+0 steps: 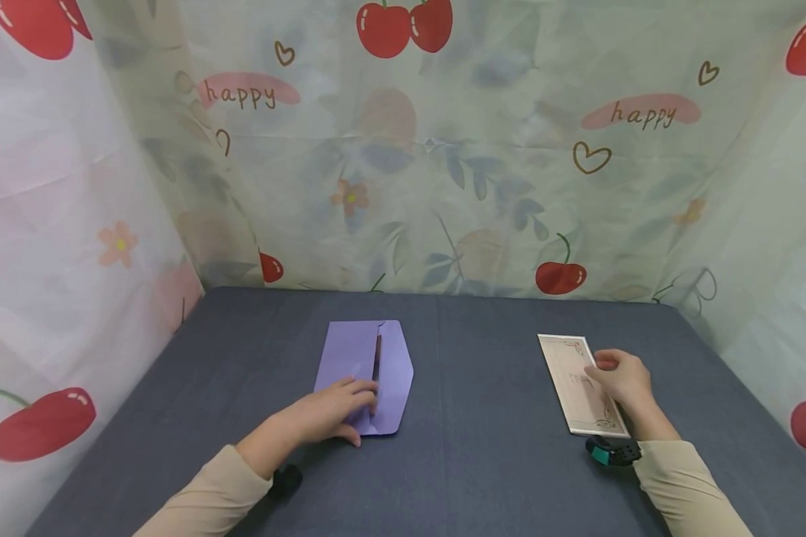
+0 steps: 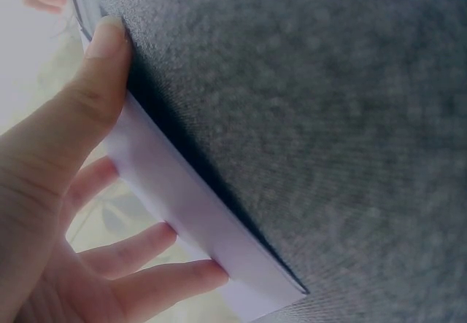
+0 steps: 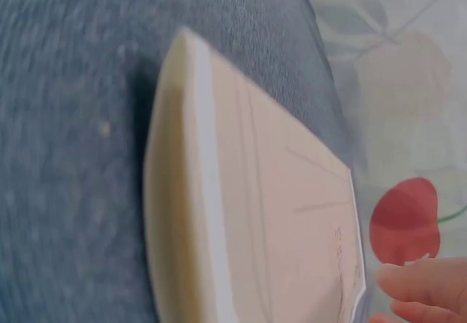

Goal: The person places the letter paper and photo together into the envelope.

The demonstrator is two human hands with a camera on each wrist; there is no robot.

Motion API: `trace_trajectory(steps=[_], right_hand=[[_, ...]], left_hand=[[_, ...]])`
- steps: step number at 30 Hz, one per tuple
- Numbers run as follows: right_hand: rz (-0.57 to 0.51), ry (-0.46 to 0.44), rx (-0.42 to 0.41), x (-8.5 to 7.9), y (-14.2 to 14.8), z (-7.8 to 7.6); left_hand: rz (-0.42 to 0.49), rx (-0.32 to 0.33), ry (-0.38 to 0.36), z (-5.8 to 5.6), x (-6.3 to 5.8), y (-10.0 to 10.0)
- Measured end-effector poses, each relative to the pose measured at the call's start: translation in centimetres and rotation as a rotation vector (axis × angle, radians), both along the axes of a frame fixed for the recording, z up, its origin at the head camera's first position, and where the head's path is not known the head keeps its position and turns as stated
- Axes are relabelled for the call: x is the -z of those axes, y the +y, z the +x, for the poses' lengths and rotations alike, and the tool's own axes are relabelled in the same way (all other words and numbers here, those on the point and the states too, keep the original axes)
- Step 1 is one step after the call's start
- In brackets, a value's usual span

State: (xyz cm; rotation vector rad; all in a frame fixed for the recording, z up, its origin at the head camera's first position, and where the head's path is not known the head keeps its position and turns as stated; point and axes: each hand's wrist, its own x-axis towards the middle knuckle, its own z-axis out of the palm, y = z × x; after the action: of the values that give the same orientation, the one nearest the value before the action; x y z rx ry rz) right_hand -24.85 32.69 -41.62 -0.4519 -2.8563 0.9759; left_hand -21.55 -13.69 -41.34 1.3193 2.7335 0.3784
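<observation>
A purple envelope lies on the dark tabletop left of centre, its pointed flap unfolded to the right and a dark slit running down beside it. My left hand rests on the envelope's lower part. The left wrist view has its spread fingertips against the envelope's face and its thumb along the near edge. To the right lies a beige folded card with brown corner ornaments and a thick edge. My right hand is at the card's right side, thumb over the card and fingers loosely bent beside its edge.
The dark cloth-covered table stretches between the envelope and the card. A printed curtain with cherries and hearts hangs behind and along both sides. A black wrist device with a teal part sits below the card's near edge.
</observation>
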Motion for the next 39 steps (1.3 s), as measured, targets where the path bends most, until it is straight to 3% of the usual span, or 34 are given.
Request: trace_trajectory(steps=[6,16,28,39], right_hand=[[0.005,-0.096,-0.001,0.1,0.6,0.0],[0.025,-0.137,-0.004,0.4,1.1,-0.2],[-0.02,-0.119,0.031,0.6,1.3,-0.2],[-0.071,-0.071,0.009,0.5,1.5,0.1]], left_hand=[[-0.003,0.002,0.006,0.0,0.0,0.0],[0.006,0.012,0.007,-0.1,0.1,0.0],[0.01,0.017,0.02,-0.1,0.2,0.0],[0.006,0.002,0.003,-0.1,0.2,0.0]])
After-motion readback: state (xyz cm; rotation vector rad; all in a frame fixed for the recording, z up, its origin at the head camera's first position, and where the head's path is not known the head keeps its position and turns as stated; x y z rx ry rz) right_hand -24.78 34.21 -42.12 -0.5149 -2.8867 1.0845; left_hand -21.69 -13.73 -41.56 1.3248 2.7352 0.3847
